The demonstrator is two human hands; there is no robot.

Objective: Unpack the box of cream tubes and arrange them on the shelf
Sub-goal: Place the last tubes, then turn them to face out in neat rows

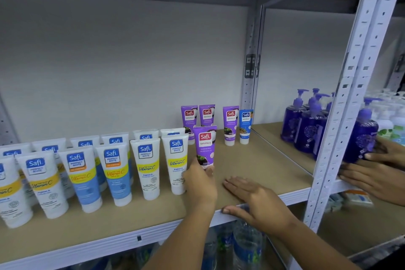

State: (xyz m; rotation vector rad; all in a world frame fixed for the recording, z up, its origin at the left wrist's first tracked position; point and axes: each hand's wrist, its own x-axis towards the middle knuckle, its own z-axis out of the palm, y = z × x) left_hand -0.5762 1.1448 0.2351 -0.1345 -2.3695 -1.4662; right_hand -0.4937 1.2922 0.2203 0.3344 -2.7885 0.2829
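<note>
Left hand (200,178) fingers curl round the purple tube (205,147) low at its cap (light, soft-walled, easily tipped, I'd judge), while right hand (252,195) lies spread flat on the shelf (258,160).

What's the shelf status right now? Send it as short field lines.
left hand: grips purple tube upright at shelf front
right hand: flat on shelf board, thumb over the edge
back row: three purple tubes, one blue tube
left side: white tubes in rows
next bay: purple pump bottles, another person's hands
</note>
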